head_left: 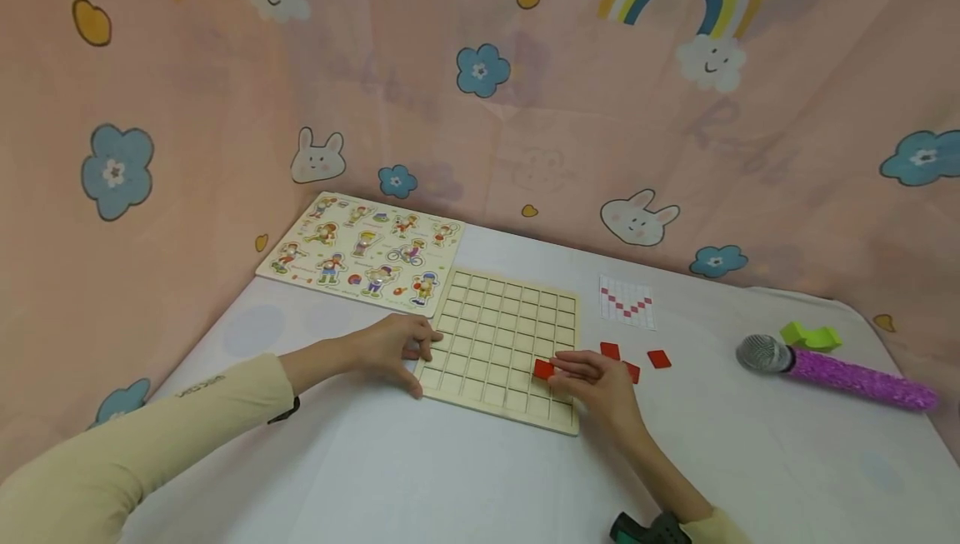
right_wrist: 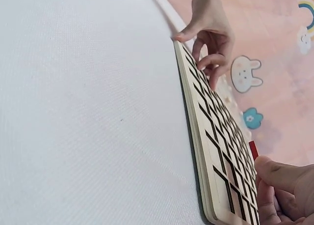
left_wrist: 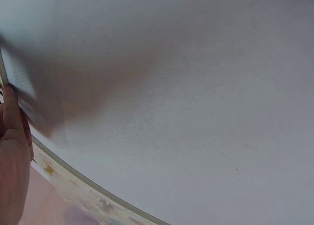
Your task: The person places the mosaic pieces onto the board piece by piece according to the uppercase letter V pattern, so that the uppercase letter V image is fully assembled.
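A pale wooden grid board (head_left: 495, 395) lies flat on the table. My left hand (head_left: 390, 350) holds it at its left edge, thumb at the near corner and fingers curled over the side, as the right wrist view also shows. Between thumb and fingers, my right hand (head_left: 600, 390) pinches a red square tile (head_left: 543, 370) over the right part of the grid, near its front. Seen from the right wrist, that tile stands tilted up at the fingertips. Just right of the board lie several loose red tiles (head_left: 659, 359), partly hidden behind the right hand.
A small paper pattern card (head_left: 628, 302) with a red V lies behind the tiles. A wooden picture puzzle (head_left: 360, 252) sits back left, meeting the grid board's corner. To the right are a microphone (head_left: 832, 371) with a purple handle and a lime-green block (head_left: 811, 336).
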